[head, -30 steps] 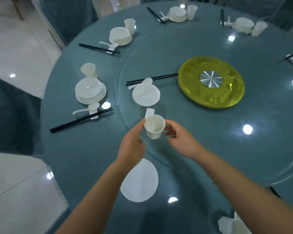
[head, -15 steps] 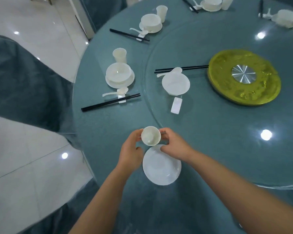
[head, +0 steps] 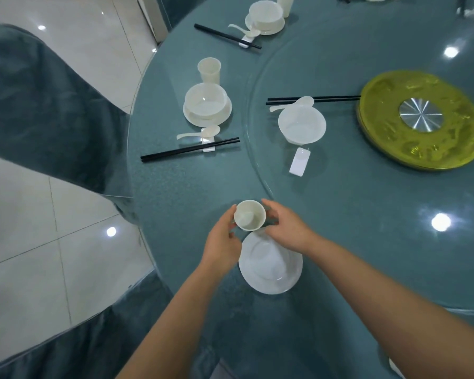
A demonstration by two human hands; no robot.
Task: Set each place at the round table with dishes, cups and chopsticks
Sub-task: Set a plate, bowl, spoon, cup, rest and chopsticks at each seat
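A small white cup [head: 249, 215], plain and open-mouthed, is held between the left hand [head: 222, 243] and right hand [head: 286, 230], fingers curled round it; just beyond a white plate [head: 268, 272] on the teal table [head: 192, 187].

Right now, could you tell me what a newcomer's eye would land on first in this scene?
Probably the two hands, left hand and right hand, holding a small white cup just beyond a bare white plate at the table's near edge. Next, the shiny yellow disc on the glass turntable to the right, then the finished place setting with black chopsticks to the left.
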